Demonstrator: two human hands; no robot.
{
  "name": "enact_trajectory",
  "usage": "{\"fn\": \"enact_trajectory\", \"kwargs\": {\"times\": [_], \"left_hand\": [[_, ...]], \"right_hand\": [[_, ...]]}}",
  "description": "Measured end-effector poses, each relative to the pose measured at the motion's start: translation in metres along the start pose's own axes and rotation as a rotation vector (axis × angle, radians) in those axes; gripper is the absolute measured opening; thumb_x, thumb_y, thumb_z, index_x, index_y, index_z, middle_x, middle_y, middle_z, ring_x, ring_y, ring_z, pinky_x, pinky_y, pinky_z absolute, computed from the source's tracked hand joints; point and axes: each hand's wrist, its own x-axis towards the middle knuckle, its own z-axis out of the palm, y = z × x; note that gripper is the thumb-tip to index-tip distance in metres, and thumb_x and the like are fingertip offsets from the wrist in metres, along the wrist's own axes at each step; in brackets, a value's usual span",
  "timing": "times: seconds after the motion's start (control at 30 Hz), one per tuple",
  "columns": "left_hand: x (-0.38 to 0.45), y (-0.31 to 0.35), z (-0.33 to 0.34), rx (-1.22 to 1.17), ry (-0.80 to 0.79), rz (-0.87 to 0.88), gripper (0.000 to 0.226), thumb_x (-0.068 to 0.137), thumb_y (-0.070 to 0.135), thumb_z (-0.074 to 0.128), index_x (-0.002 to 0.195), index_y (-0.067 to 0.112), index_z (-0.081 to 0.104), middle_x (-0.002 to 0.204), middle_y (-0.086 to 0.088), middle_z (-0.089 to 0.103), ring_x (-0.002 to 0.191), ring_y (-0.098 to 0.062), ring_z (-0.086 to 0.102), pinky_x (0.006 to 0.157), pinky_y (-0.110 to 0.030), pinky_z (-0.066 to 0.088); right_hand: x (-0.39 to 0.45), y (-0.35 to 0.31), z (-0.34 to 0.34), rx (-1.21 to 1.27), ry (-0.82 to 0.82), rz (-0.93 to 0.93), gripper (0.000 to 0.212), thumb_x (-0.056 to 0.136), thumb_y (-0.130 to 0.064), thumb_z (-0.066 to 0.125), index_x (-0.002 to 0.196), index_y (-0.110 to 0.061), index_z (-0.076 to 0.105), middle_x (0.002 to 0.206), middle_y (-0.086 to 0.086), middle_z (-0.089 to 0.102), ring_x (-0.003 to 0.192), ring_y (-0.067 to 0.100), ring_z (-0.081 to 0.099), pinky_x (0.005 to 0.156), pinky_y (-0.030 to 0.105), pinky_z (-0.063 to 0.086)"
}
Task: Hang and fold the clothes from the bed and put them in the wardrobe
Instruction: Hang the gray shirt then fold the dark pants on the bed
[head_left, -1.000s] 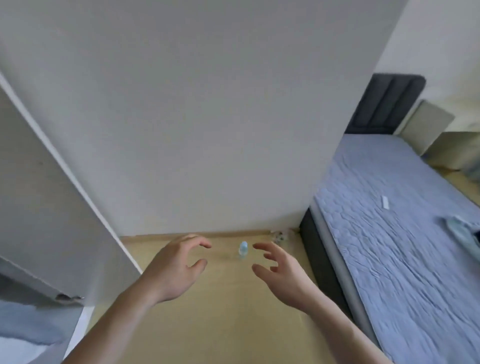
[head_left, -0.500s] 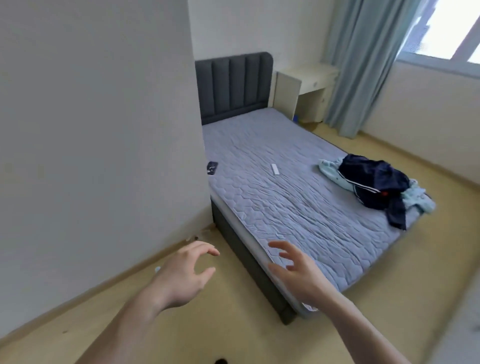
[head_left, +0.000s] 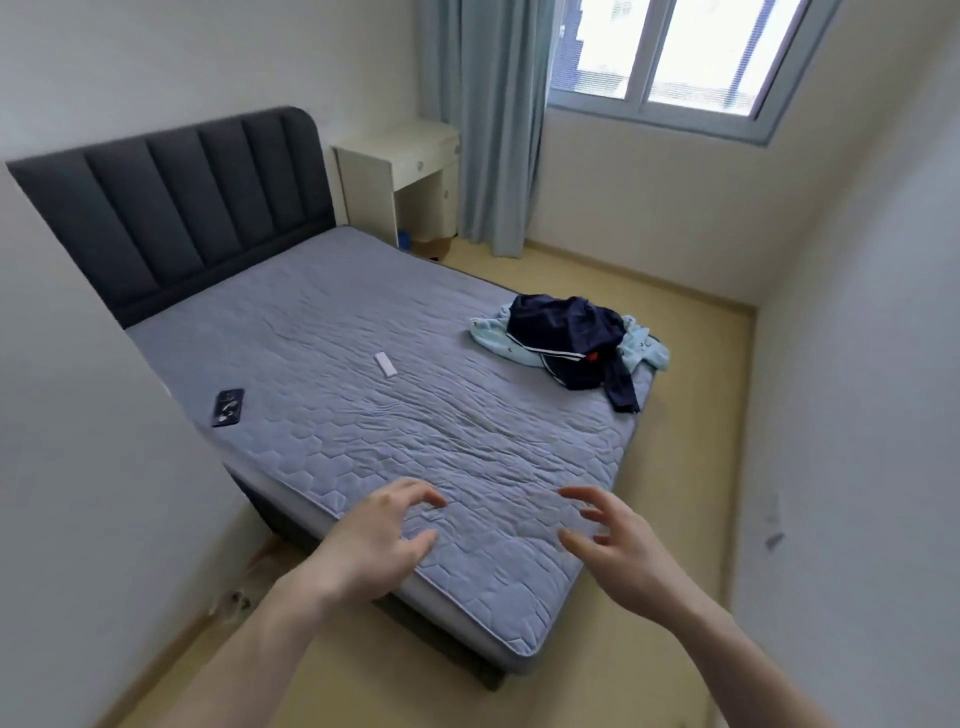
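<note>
A heap of clothes lies at the far right corner of the bed (head_left: 363, 426): a dark navy garment (head_left: 569, 338) with white stripes on top of a light blue patterned one (head_left: 493, 338). My left hand (head_left: 374, 545) and my right hand (head_left: 618, 556) hover over the near corner of the mattress, fingers loosely curled, holding nothing. Both hands are well short of the clothes. No wardrobe is in view.
A dark phone (head_left: 227, 408) and a small white remote (head_left: 385, 364) lie on the grey quilted mattress. A dark padded headboard (head_left: 176, 208), a cream bedside desk (head_left: 405, 171), a curtain (head_left: 483, 119) and a window stand beyond. Yellow floor runs along the bed's right side.
My view has swung right from a blank wall to the whole bed. Both hands stay raised and empty, now over the mattress corner instead of the floor.
</note>
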Motion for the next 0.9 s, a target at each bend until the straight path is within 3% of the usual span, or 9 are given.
{"fn": "enact_trajectory", "kwargs": {"times": [0.23,0.43,0.57,0.77,0.9], "left_hand": [[0.127,0.043,0.026,0.037,-0.123,0.133,0.028,0.092,0.043,0.066,0.119,0.044,0.061,0.132,0.029,0.052,0.126,0.002,0.052,0.108,-0.027,0.043],[0.224,0.094,0.065,0.038,-0.111,0.145,0.028,0.092,0.043,0.068,0.120,0.042,0.063,0.132,0.028,0.051,0.122,0.005,0.052,0.104,-0.019,0.040],[0.282,0.134,0.093,0.003,-0.065,0.093,0.027,0.093,0.036,0.069,0.119,0.041,0.064,0.129,0.027,0.053,0.119,0.003,0.053,0.105,-0.022,0.043],[0.340,0.179,0.123,-0.049,0.036,-0.021,0.027,0.094,0.033,0.070,0.120,0.038,0.066,0.130,0.027,0.053,0.122,0.006,0.051,0.104,-0.015,0.037],[0.357,0.181,0.132,-0.054,0.070,-0.120,0.027,0.093,0.030,0.072,0.118,0.039,0.065,0.134,0.025,0.049,0.122,0.007,0.049,0.100,-0.006,0.029]], "right_hand": [[0.036,0.053,-0.068,0.025,0.139,0.076,0.037,0.095,-0.035,0.072,0.125,-0.051,0.056,0.134,-0.022,0.059,0.127,0.002,0.055,0.104,0.032,0.051],[0.096,0.103,-0.147,0.002,0.146,0.086,0.039,0.096,-0.033,0.070,0.130,-0.045,0.055,0.136,-0.021,0.057,0.126,0.001,0.053,0.102,0.027,0.049],[0.146,0.136,-0.209,-0.011,0.107,0.079,0.039,0.097,-0.035,0.069,0.130,-0.047,0.053,0.138,-0.020,0.055,0.128,0.003,0.051,0.104,0.029,0.049],[0.227,0.165,-0.291,-0.033,0.014,0.059,0.037,0.097,-0.037,0.068,0.131,-0.046,0.054,0.136,-0.022,0.054,0.125,0.001,0.052,0.087,0.015,0.045],[0.282,0.173,-0.314,-0.015,-0.055,0.038,0.036,0.098,-0.036,0.067,0.131,-0.044,0.057,0.134,-0.020,0.056,0.123,0.000,0.052,0.092,0.023,0.050]]}}
